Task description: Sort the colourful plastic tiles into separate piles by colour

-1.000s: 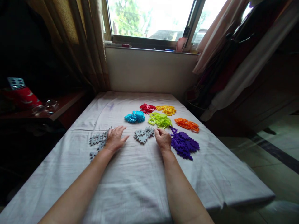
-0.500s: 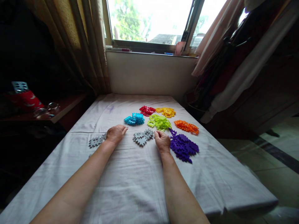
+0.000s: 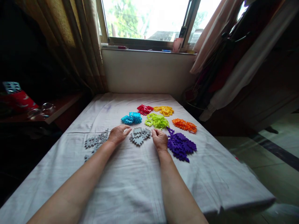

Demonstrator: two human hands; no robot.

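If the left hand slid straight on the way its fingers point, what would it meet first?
Probably the grey cluster to its right: fingertips of the left hand lie just beside its edge. The blue pile lies beyond.

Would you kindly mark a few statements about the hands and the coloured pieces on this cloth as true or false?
1. A grey cluster lies between the left hand and the right hand. True.
2. The purple pile lies left of the left hand. False: it lies right of the right hand.
3. The red pile lies nearer the window than the green pile. True.
4. The right hand holds an orange piece aloft. False: it rests by the grey cluster.
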